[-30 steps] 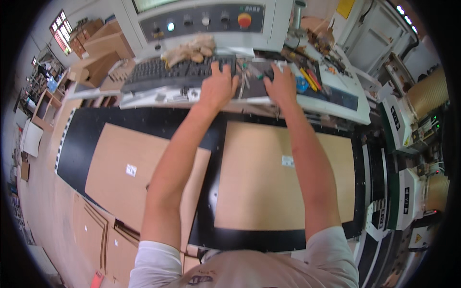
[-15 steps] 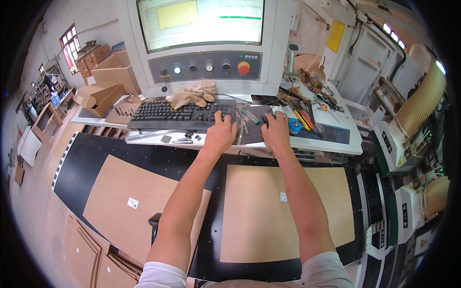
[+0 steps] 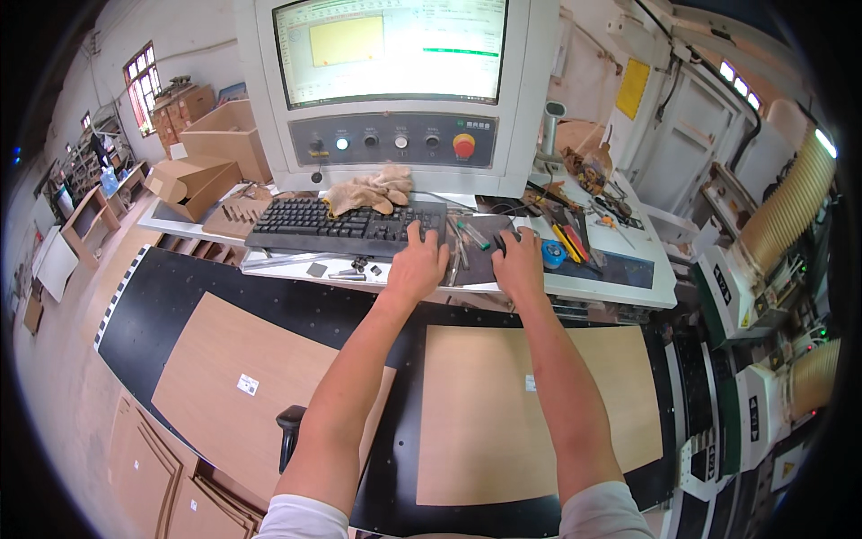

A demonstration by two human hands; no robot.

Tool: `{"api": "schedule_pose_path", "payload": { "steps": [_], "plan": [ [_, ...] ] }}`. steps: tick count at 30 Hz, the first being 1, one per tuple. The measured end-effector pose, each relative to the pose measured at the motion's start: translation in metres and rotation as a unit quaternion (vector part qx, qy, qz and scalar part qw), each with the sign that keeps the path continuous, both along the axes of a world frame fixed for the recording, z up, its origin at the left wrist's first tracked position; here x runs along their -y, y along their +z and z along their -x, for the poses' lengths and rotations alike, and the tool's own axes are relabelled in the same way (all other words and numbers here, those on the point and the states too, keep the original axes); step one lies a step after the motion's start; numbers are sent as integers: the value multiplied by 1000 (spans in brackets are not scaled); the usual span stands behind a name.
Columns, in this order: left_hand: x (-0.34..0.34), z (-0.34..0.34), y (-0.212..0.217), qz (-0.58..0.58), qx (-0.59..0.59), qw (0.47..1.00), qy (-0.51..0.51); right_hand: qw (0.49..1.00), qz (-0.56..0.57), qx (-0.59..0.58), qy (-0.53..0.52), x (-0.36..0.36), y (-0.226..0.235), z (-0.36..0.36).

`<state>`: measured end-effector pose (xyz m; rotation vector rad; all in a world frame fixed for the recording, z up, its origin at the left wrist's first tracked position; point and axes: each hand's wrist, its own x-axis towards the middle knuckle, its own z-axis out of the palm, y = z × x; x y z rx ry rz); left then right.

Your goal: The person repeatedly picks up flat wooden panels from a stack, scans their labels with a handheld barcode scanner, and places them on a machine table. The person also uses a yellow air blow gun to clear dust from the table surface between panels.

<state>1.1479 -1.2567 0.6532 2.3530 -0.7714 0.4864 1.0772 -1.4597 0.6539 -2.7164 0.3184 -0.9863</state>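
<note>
My left hand [image 3: 418, 261] rests over the right end of a black keyboard [image 3: 310, 225], its fingers stretched out on the number keys. Under my right hand [image 3: 521, 262] is a black computer mouse [image 3: 500, 243], mostly covered by the fingers, on a dark mat [image 3: 478, 268]. Several pens and thin tools, one a green-capped tube [image 3: 474, 235], lie between the two hands. A beige work glove [image 3: 368, 190] lies across the keyboard's back edge. Above stands a lit monitor [image 3: 413, 76] with a yellow rectangle on its screen.
Two wood panels [image 3: 476, 413] with white labels lie on the black machine bed below my arms. A black-handled device [image 3: 289, 427] sits by my left forearm. Blue tape [image 3: 553, 253] and cutters are right of the mouse. A red stop button [image 3: 463, 145] is on the console.
The view has shifted slightly, so the console sits a little lower and further right. Both hands stay at the keyboard and the mouse.
</note>
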Motion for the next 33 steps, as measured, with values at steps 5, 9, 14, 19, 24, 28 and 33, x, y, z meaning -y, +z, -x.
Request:
{"api": "schedule_pose_path", "payload": {
  "steps": [5, 9, 14, 19, 24, 28, 33],
  "plan": [
    [-1, -1, -2, 3, 8, 1000, -3, 1000, 4, -11, -5, -2, 1, 0],
    [-1, -1, -2, 10, 10, 1000, -1, 1000, -5, -14, -4, -2, 2, 0],
    [-1, -4, -1, -23, 11, 1000, -10, 1000, -19, -14, 3, -5, 5, 1],
    [-2, -1, 2, -21, 18, 1000, -6, 1000, -15, -16, 7, -4, 4, 1],
    [-1, 1, -1, -5, 31, 999, -9, 1000, -17, -21, 6, -2, 3, 3],
    [0, 4, 0, -1, 42, 999, -8, 1000, 0, -13, 4, -1, 5, 3],
    [-15, 7, 30, -80, 32, 996, -16, 978, 30, 177, 107, -8, 17, 16]
  ]
}}
